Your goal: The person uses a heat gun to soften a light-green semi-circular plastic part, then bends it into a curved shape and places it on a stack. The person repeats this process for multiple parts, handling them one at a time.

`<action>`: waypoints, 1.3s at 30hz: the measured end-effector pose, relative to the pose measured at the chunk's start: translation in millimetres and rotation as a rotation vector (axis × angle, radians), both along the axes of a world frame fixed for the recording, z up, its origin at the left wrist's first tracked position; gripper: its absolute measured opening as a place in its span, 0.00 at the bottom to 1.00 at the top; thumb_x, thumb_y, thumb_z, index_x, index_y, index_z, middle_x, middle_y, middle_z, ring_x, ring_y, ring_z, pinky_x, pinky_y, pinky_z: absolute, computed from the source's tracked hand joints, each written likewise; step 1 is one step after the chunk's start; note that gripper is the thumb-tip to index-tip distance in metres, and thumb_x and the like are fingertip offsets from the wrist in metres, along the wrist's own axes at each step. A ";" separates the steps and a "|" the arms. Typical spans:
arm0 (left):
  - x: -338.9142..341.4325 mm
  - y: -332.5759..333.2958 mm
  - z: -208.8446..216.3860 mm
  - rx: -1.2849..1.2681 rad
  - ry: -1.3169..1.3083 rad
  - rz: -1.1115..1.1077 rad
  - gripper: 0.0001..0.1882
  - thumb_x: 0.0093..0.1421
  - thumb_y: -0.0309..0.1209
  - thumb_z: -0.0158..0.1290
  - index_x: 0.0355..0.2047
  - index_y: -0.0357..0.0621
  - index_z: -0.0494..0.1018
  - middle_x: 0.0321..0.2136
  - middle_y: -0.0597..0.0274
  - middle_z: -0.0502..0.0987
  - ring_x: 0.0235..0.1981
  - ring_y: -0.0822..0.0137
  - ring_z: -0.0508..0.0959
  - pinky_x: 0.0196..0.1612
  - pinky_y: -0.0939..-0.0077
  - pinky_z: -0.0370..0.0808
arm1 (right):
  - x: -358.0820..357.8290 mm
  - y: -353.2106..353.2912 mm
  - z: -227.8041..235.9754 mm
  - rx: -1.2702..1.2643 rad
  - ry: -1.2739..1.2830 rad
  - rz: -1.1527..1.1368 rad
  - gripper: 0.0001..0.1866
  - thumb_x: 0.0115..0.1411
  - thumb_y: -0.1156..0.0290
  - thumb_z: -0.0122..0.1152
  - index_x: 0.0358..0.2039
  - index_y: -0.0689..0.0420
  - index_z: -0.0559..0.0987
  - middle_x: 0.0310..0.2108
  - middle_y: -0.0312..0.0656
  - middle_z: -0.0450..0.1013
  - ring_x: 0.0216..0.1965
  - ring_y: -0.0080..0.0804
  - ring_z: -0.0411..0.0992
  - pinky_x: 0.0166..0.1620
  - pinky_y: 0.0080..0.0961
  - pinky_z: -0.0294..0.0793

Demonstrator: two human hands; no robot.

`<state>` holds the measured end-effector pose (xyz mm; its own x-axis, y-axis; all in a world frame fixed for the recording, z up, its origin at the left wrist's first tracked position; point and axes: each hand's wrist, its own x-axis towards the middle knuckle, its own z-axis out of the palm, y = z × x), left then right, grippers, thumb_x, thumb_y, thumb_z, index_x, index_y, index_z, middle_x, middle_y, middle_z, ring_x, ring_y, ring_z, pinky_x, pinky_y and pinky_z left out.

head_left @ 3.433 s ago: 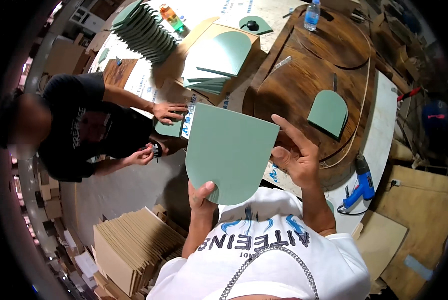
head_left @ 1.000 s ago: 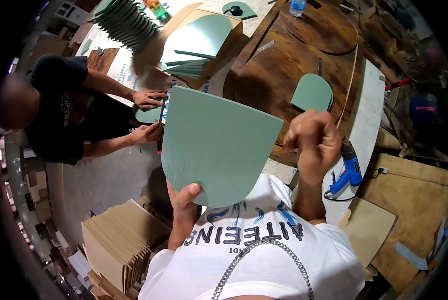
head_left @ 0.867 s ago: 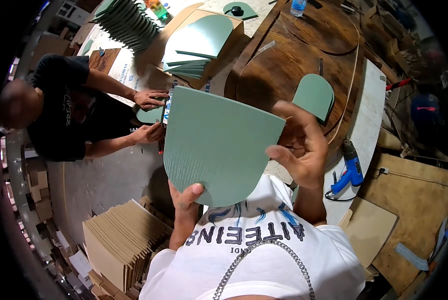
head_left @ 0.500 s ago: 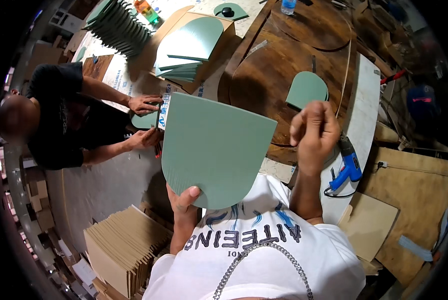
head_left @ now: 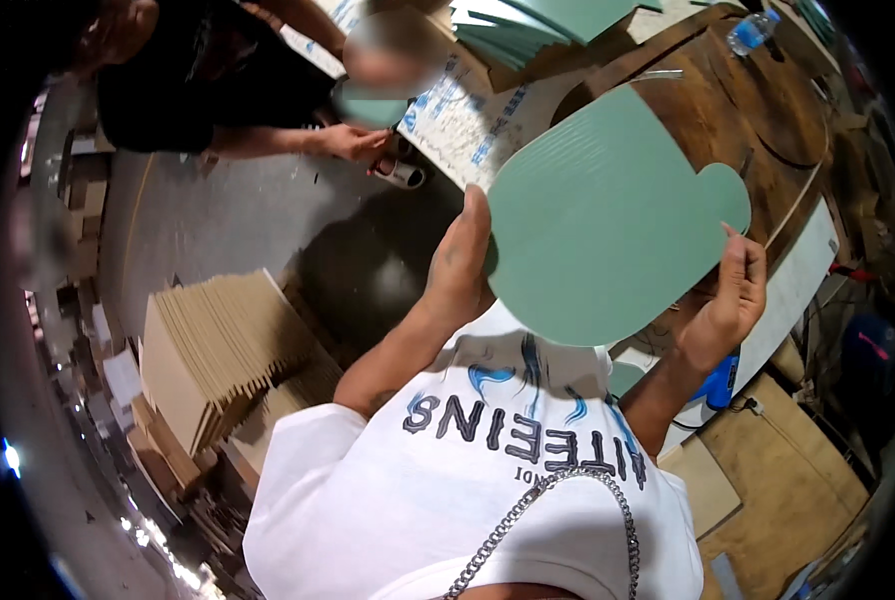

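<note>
Left hand [head_left: 460,256] and right hand [head_left: 734,297] apart, holding green board [head_left: 598,225] by its edges. Grey floor [head_left: 253,205] leftward.

Plain green panel [head_left: 598,220], faintly streaked

From where I stand, the wearer's left hand [head_left: 461,252] supports a tilted green panel [head_left: 608,230] at its nine o'clock edge; the right hand [head_left: 733,300] is at four. Around the panel: a co-worker's hand [head_left: 356,142] at ten, a clear bottle [head_left: 753,33] at one, a blue tool [head_left: 718,382] at five, stacked tan boards [head_left: 218,345] at eight.
</note>
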<state>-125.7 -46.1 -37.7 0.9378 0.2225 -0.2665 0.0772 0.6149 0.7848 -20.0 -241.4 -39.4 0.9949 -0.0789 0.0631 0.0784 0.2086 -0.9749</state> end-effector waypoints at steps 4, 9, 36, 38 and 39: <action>4.6 4.3 -15.0 -0.220 -0.234 -0.119 0.42 0.61 0.62 0.19 0.40 0.37 0.72 0.34 0.61 0.75 0.38 0.71 0.73 0.45 0.77 0.67 | 0.9 -4.3 -15.5 0.131 0.000 -0.028 0.07 0.63 0.72 0.50 0.33 0.63 0.73 0.27 0.39 0.74 0.26 0.19 0.70 0.32 0.14 0.69; -1.7 7.4 -27.5 -0.213 -0.339 -0.181 0.44 0.59 0.65 0.17 0.24 0.40 0.73 0.24 0.65 0.72 0.30 0.72 0.68 0.39 0.81 0.65 | -8.5 -5.3 -16.8 0.126 -0.054 -0.082 0.05 0.62 0.73 0.51 0.36 0.62 0.71 0.28 0.40 0.72 0.29 0.20 0.70 0.34 0.15 0.69; -17.8 15.7 -12.5 0.155 -0.126 -0.222 0.17 0.59 0.35 0.53 0.41 0.32 0.73 0.27 0.63 0.75 0.26 0.78 0.69 0.30 0.84 0.65 | -15.6 -8.6 -8.3 0.216 0.095 -0.115 0.16 0.66 0.58 0.43 0.33 0.58 0.69 0.24 0.41 0.71 0.22 0.19 0.67 0.24 0.14 0.68; -11.8 17.5 -8.8 0.414 -0.220 -0.237 0.15 0.55 0.28 0.54 0.42 0.33 0.73 0.31 0.59 0.76 0.31 0.73 0.74 0.36 0.79 0.69 | -16.6 -4.5 -6.2 0.179 0.341 -0.085 0.25 0.66 0.49 0.34 0.39 0.58 0.70 0.32 0.45 0.73 0.29 0.25 0.72 0.33 0.21 0.74; -4.6 20.9 -6.7 0.544 -0.266 -0.243 0.16 0.53 0.25 0.55 0.43 0.34 0.73 0.33 0.56 0.77 0.34 0.70 0.76 0.39 0.77 0.71 | -16.9 8.0 -3.9 0.317 0.313 0.113 0.28 0.66 0.46 0.31 0.43 0.59 0.69 0.38 0.48 0.72 0.37 0.30 0.71 0.41 0.26 0.71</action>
<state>-130.3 -25.3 -44.4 0.9968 0.0336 0.0724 -0.0758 0.1140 0.9906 -36.9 -233.4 -43.2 0.9658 0.0642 -0.2512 -0.2498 0.4907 -0.8348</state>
